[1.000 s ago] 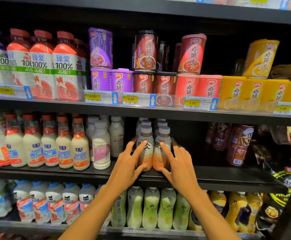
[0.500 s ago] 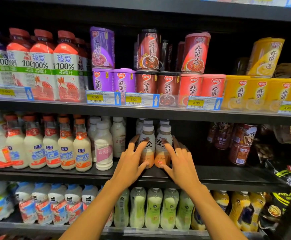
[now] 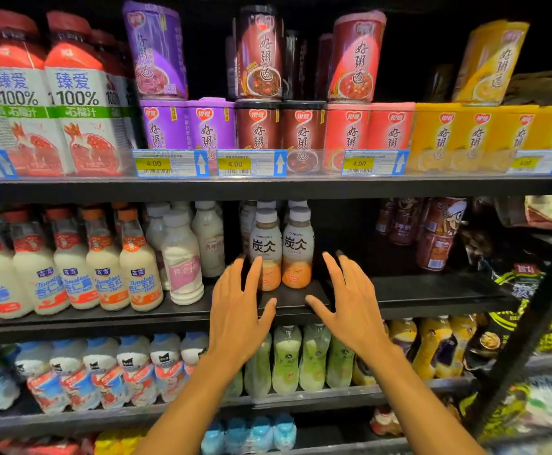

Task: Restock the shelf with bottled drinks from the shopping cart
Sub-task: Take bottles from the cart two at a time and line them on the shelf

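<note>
Two latte bottles (image 3: pixel 296 254) stand upright at the front of the middle shelf (image 3: pixel 432 298), centre frame, with more behind. The left hand (image 3: pixel 237 311) and right hand (image 3: pixel 350 307) flank them, each grip wide and empty. This pair appears placed; the cart is out of view, so the remainder cannot be told.

- Left latte bottle (image 3: pixel 265 246): upright, grey cap, white label with black characters, orange base.
- Right latte bottle (image 3: pixel 297 246): identical, upright, just beside it at 3 o'clock.
- Matching rear bottles (image 3: pixel 298 205): at 12 o'clock, behind both.
- Black shelf (image 3: pixel 415 292): carries them all.
</note>
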Motion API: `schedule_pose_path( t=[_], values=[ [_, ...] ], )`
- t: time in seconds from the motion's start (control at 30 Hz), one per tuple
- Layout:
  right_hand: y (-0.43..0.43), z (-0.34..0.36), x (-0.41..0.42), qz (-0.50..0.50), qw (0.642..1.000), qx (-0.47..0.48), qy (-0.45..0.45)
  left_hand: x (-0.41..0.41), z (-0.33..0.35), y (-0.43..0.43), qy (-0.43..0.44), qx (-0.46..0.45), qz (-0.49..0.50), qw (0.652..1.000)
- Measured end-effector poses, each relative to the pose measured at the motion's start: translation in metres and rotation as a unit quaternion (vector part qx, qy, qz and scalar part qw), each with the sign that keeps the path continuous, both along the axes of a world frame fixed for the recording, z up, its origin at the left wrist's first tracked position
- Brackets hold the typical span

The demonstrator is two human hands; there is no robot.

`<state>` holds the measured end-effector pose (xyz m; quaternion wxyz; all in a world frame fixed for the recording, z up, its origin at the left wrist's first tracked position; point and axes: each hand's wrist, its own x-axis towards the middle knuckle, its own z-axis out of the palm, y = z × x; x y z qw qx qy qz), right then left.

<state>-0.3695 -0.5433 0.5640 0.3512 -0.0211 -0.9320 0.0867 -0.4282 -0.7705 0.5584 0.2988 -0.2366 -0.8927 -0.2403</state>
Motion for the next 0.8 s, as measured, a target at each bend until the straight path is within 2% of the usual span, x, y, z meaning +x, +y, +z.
schedule_pose_path(
  t=[0.2, 0.37, 0.63, 0.8],
  values=[
    [0.031, -0.029, 0.062, -0.057, 0.996, -0.02, -0.062, 0.047, -0.038, 0.031, -0.01, -0.071, -0.05, 0.996],
    [0.077, -0.06, 0.156, -0.093, 0.989, -0.02, -0.113, 0.116, -0.068, 0.083, -0.036, -0.104, -0.102, 0.989],
    [0.201, -0.13, 0.394, -0.158, 0.959, -0.08, -0.22, 0.298, -0.131, 0.224, -0.109, -0.146, -0.169, 0.969],
    [0.287, -0.176, 0.543, -0.224, 0.927, -0.104, -0.282, 0.414, -0.163, 0.313, -0.166, -0.188, -0.212, 0.945]
  ],
)
